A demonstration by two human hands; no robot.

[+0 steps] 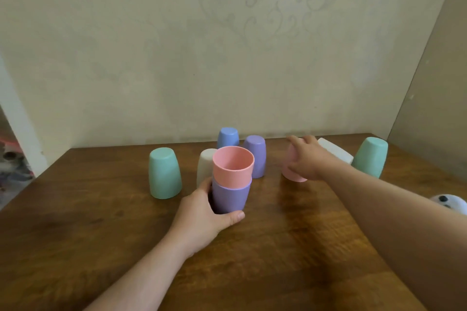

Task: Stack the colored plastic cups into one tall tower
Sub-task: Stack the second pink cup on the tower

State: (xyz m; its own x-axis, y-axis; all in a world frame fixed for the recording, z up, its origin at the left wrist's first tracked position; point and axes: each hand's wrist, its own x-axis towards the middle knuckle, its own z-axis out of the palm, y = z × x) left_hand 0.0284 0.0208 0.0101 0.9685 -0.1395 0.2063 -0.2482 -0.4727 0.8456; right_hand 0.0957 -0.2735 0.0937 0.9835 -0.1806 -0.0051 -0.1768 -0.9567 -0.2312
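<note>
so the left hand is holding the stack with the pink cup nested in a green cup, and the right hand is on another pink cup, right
Not quite. In the head view the left hand holds a stack where the pink cup is nested in a purple cup, not a green one. The right hand is indeed on another pink cup.

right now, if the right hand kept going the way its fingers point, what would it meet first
The right hand already rests on the pink cup, so that comes first. Beyond its fingertips, toward the back left, only bare table shows before the wall, though depth is unclear.
</note>
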